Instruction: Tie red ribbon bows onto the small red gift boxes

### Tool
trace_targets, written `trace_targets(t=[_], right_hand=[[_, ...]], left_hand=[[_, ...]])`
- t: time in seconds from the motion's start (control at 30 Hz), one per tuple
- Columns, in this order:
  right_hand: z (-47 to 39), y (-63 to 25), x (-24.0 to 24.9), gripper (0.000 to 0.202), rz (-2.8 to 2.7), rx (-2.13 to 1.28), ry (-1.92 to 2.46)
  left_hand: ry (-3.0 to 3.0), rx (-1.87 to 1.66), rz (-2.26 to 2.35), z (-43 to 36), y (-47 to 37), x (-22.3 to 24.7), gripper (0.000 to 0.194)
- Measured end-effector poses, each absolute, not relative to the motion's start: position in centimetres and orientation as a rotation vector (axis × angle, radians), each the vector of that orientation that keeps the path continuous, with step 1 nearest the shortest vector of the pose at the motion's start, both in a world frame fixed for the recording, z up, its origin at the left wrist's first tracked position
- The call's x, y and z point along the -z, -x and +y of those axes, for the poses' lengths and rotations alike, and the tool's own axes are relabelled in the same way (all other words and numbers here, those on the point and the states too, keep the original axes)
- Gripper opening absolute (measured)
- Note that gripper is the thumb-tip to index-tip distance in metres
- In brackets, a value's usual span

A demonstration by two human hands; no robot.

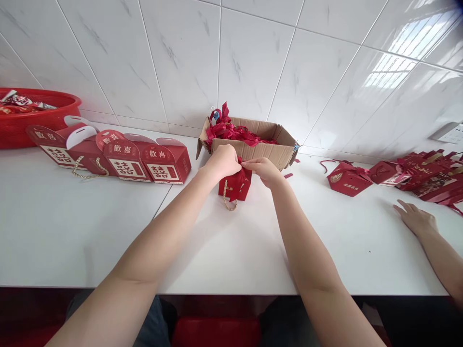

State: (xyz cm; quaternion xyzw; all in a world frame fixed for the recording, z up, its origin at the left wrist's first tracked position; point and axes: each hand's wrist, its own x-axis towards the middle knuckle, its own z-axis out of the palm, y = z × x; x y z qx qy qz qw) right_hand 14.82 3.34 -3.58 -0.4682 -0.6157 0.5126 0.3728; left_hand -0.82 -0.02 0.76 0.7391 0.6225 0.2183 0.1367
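Note:
A small red gift box [243, 191] with gold characters and a twisted gold cord handle [227, 197] stands on the white table in front of me. At its top, my left hand [224, 161] pinches a red ribbon [240, 166] from the left. My right hand [263, 168] pinches the same ribbon from the right. The fingertips of both hands are close together above the box. A ribbon end hangs down the front of the box. Directly behind my hands is a cardboard box [292, 156] holding a heap of red ribbons [235, 132].
Several red boxes [164, 164] line the left, near a red basket [61, 118] of wrapped items. Several finished-looking red boxes and bags [349, 179] stand at the right. Another person's hand [417, 218] rests on the table [224, 260] there. A tiled wall [181, 62] rises behind.

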Motion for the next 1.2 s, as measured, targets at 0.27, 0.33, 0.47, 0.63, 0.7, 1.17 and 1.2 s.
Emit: trace_targets(t=[0.27,0.33,0.47,0.63,0.7,1.17,1.2], right_hand=[[3.0,-14.7,3.1,0.017,-1.515,-1.315,1.224],[2.9,-14.6,3.1,0.018,-1.507,-1.334,1.216],[3.1,-14.4,3.3,0.018,-1.475,-1.342,1.237],[3.5,-14.0,3.8,0.013,-1.445,-1.332,1.187],[3.5,-13.9,3.9,0.013,-1.426,-1.321,1.189],[2.8,-14.3,3.0,0.013,-1.435,-1.341,1.272],[2.8,-14.5,3.0,0.014,-1.445,-1.353,1.265]], left_hand=[[-2.124,-0.727,1.727,0.3,0.6,-0.1,0.006],[-2.125,-0.747,1.708,0.4,0.4,0.1,0.006],[-2.163,-0.723,1.692,0.2,0.1,0.0,0.011],[-2.22,-0.534,1.551,-0.3,1.7,-1.4,0.018],[-2.213,-0.486,1.573,-0.4,2.4,-2.1,0.019],[-2.263,-0.635,1.639,0.7,1.9,-0.7,0.014],[-2.282,-0.634,1.628,0.8,1.9,-0.7,0.014]])
